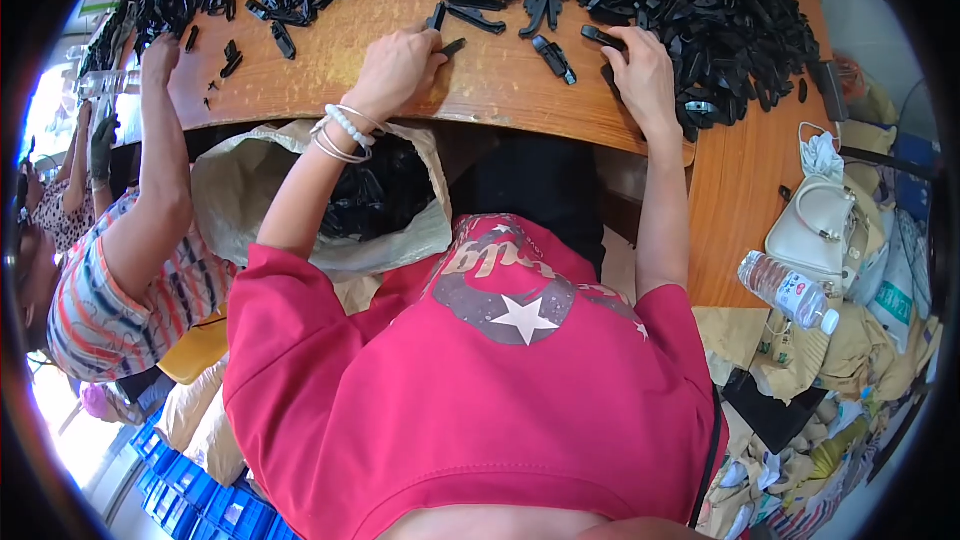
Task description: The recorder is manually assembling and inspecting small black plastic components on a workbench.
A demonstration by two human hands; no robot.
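Note:
My left hand (398,62), with white bracelets on its wrist, is closed over the near part of the wooden table (340,55). A small black plastic part (453,47) sticks out from its fingers, and another black piece stands up just beyond the fingertips. Between finger and thumb, my right hand (645,75) pinches a long black plastic clip (603,37). One loose black clip (555,60) lies on the table between my hands. Beyond both hands spreads a large heap of similar black parts (690,0), which reaches close beside my right hand.
Below my left forearm, an open sack (430,225) holds black parts. A co-worker's arm (160,140) reaches to the table at left. A water bottle (790,290) and a white handbag (815,225) lie at right. Blue crates (200,500) stand at lower left.

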